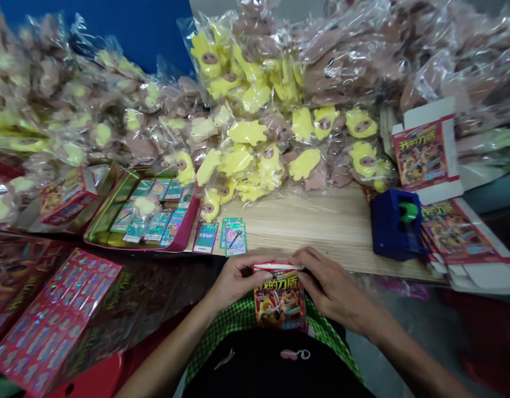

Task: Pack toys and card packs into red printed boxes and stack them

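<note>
Printed box [280, 303] clasped in my left hand [234, 281] and right hand [329, 290]; even pressure should, I judge, seat its flap [277, 267] squarely.

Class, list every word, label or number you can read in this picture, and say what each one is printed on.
"我的刀盾": front of the red box held between the left hand and the right hand.
"我的刀盾": top of the unfolded box standing at the right.
Too small or blurred to read: the print on the loose cards and on the flat box blanks.
</note>
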Demonstrator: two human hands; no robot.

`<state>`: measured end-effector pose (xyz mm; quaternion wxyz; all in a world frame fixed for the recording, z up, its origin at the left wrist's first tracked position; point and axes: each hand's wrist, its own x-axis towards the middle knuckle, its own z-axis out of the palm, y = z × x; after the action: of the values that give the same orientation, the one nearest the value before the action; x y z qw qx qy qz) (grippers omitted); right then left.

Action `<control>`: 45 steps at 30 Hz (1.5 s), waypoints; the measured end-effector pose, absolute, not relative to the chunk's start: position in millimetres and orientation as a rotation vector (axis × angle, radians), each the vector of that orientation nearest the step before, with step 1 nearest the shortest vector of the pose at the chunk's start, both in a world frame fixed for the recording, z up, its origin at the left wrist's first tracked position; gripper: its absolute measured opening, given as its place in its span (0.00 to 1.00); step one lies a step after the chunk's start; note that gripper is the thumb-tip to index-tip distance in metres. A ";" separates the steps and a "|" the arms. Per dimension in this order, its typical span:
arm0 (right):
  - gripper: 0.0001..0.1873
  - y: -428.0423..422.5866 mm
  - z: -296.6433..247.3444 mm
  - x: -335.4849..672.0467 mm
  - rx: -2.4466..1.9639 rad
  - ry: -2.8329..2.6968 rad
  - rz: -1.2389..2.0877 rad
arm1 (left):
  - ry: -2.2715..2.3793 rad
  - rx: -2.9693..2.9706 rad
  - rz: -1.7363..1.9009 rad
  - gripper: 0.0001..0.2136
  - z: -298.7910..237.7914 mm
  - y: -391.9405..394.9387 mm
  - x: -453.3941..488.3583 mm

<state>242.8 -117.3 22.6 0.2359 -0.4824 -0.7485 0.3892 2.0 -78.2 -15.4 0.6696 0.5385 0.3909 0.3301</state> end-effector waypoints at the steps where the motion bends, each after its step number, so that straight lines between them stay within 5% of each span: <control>1: 0.10 -119.3 20.7 242.8 -1.318 -2.036 1.060 | 0.861 1.241 0.763 0.15 -16.7 -79.7 1.3; 10: 0.14 -107.2 44.3 259.8 -1.279 -1.658 1.560 | 0.880 1.098 0.645 0.21 -3.1 -74.9 16.4; 18: 0.06 -105.9 41.6 244.2 -1.552 -2.000 1.035 | 0.870 1.334 0.623 0.19 0.4 -76.7 15.4; 29: 0.11 -128.5 22.4 251.8 -1.236 -2.024 1.011 | 0.726 1.523 0.772 0.13 -10.7 -78.9 13.5; 33: 0.17 -138.2 19.8 265.0 -1.296 -1.742 0.967 | 0.759 1.616 0.930 0.09 13.7 -69.7 21.6; 39: 0.14 -136.0 29.0 344.5 -2.089 -0.947 0.323 | 0.763 2.180 1.486 0.20 56.4 -29.3 42.9; 42: 0.05 -127.8 27.5 373.9 -2.186 -0.809 0.362 | 0.639 2.347 1.480 0.17 46.2 -12.5 61.2; 45: 0.08 -122.8 21.6 379.9 -2.119 -0.747 0.550 | 0.631 2.377 1.455 0.14 33.1 -4.7 70.6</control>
<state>379.9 -122.8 21.6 0.4025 -0.8386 -0.2956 0.2176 70.6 -4.7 33.1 0.1416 0.8235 0.2187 0.5039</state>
